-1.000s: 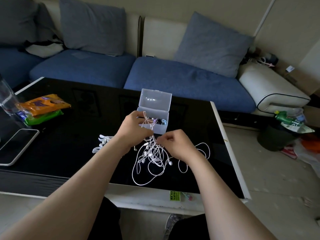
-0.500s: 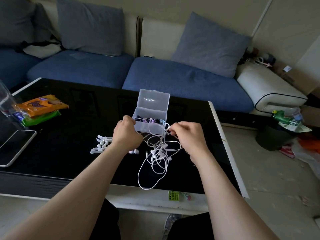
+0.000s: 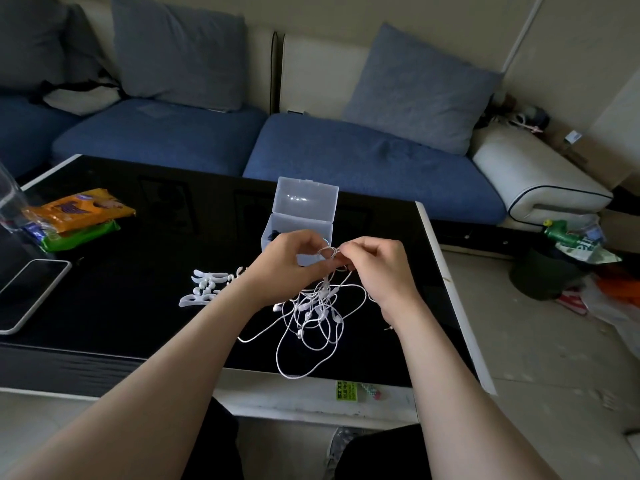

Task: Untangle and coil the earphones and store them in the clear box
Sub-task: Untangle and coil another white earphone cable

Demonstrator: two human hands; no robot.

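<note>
Head view, looking down over a black-topped table [image 3: 131, 317] with a white edge.

- Left hand [image 3: 285, 263] and right hand [image 3: 379, 268]: raised just above the table, close together, knuckles nearly facing. Fingers of both hands are curled, and each pinches the thin white cord at the top of the tangle.
- Earphones [image 3: 320, 308]: white, still knotted. The upper loops are bunched between the two sets of fingertips. The rest hangs down and spreads on the table in loose loops toward the near edge. Several small earbuds show in the middle of the knot.
- Clear box [image 3: 298, 221]: stands on the table just behind the hands, lid hinged open and upright. Its front wall is partly hidden by the left hand. Something dark lies inside, possibly a cord already stowed, but the view is too poor to be sure.
- White plastic pieces [image 3: 204, 289]: a small cluster lying flat to the left of the left wrist.
- Phone [image 3: 33, 292]: face up at the table's left edge.
- Orange packet [image 3: 81, 207] rests on a green packet [image 3: 86, 233] at the far left.
- Blue sofa [image 3: 363, 161] runs behind the table.
- Dark bin [image 3: 543, 277] stands on the floor to the right, with rubbish on top.
</note>
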